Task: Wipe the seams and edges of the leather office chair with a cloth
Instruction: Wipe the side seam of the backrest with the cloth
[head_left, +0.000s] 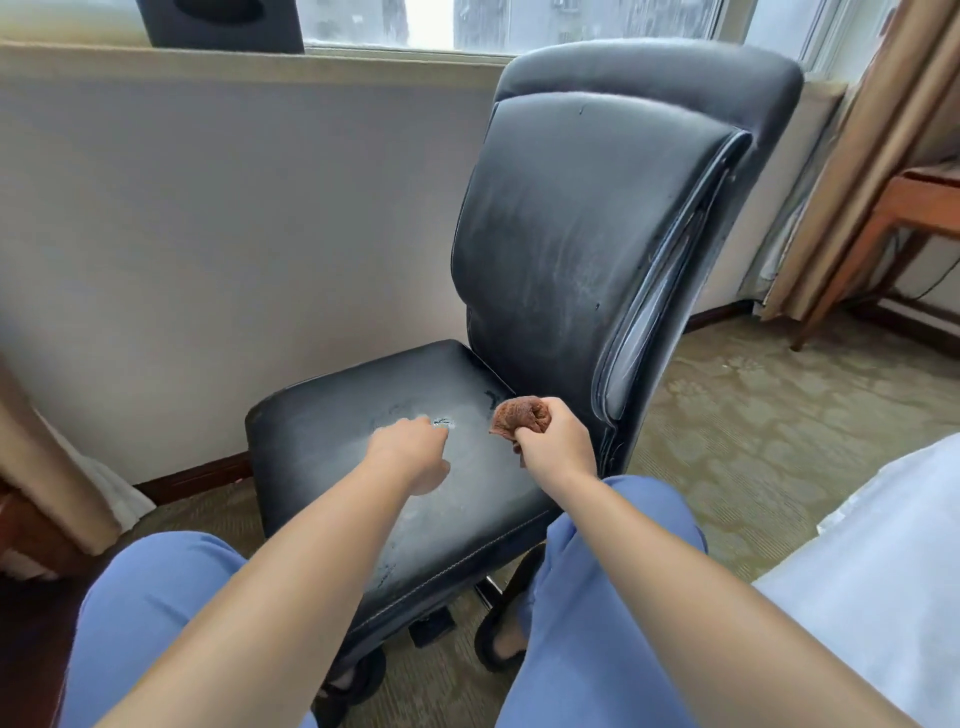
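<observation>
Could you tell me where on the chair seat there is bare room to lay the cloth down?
The seat is bare along its left side, between the left hand and the wall-side edge, and along the stitched front edge. It is crowded by the backrest, where the right hand grips the cloth.

A dark speaker sits on the window ledge at upper left. Tan curtains and a wooden table stand at right; white bedding fills the lower right.
</observation>
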